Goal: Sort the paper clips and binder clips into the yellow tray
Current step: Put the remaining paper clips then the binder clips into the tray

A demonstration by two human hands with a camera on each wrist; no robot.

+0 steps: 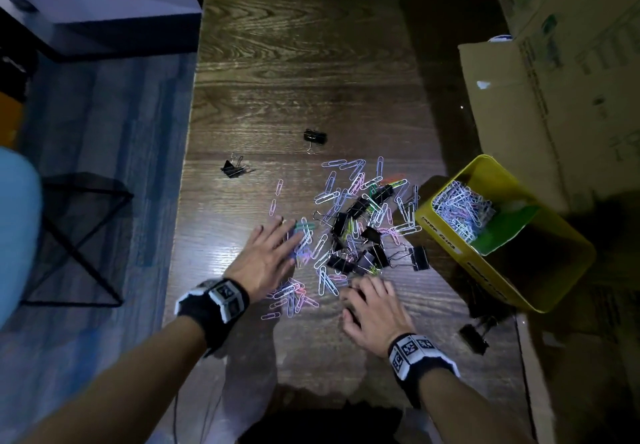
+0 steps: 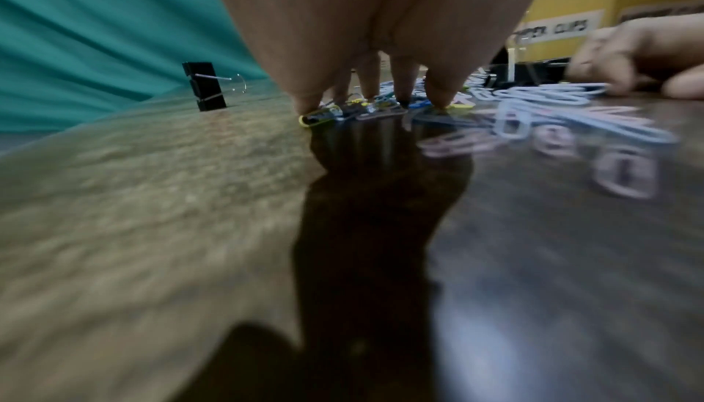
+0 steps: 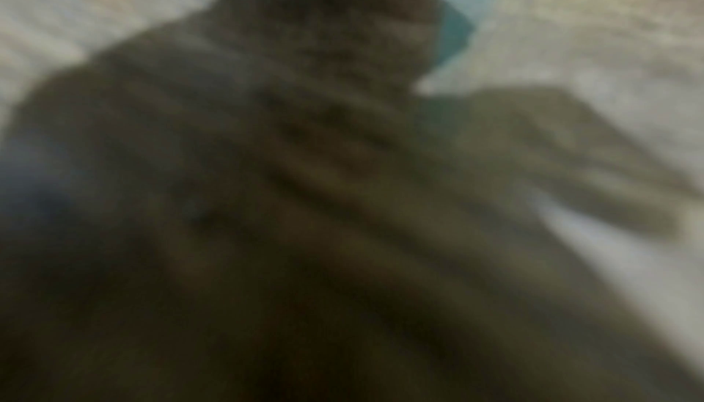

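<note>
A mixed pile of pastel paper clips [image 1: 346, 197] and black binder clips [image 1: 367, 256] lies on the dark wooden table. The yellow tray [image 1: 446, 232] stands to the right, its far compartment holding paper clips [image 1: 460, 208] behind a green divider [image 1: 502, 232]. My left hand [image 1: 277, 246] lies spread with straight fingers, and its fingertips [image 2: 308, 101] press on coloured clips at the pile's left edge. My right hand [image 1: 367, 301] sits at the pile's near edge with fingers curled down onto the table beside pale blue clips [image 2: 552, 98]. What it holds is hidden. The right wrist view is only blur.
Two stray binder clips [image 1: 315, 136] [image 1: 232, 168] lie beyond the pile, one also standing on end [image 2: 204, 86]. More binder clips [image 1: 474, 334] lie near the tray's front corner. Cardboard boxes [image 1: 554, 97] crowd the right side. The table's left edge [image 1: 180, 235] drops to blue floor.
</note>
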